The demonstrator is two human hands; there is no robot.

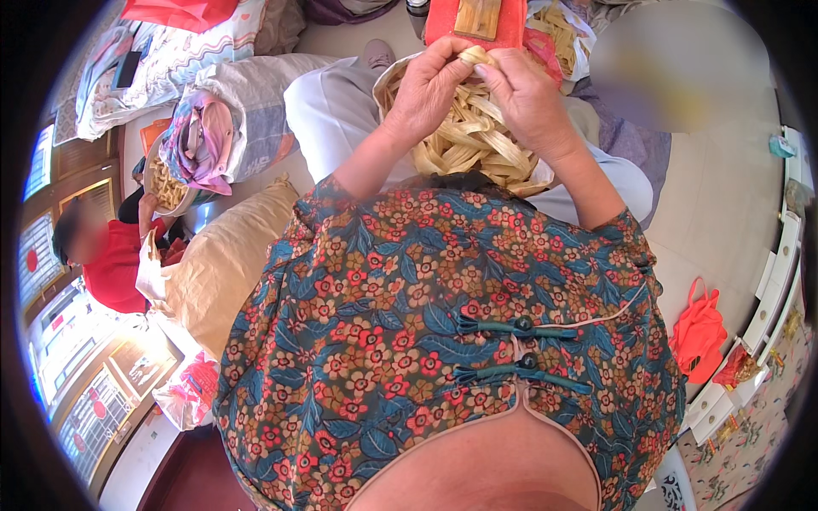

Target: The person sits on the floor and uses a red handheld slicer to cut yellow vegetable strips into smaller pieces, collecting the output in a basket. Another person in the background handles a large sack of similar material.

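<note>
Between the fingertips of both hands is a small folded piece of pale yellow, strip-like material, its exact kind unclear. My left hand grips it from the left, and my right hand pinches it from the right. Below them, a container lined with pale cloth or sacking lies between the knees, filled with long, flat, dry-looking pale strips. Just beyond the hands, a wooden block rests on a red surface.
A bag of similar strips stands at the upper right. Stuffed sacks lie at the left, near a person in red by a basin of short pieces. A red bag is on the floor at right.
</note>
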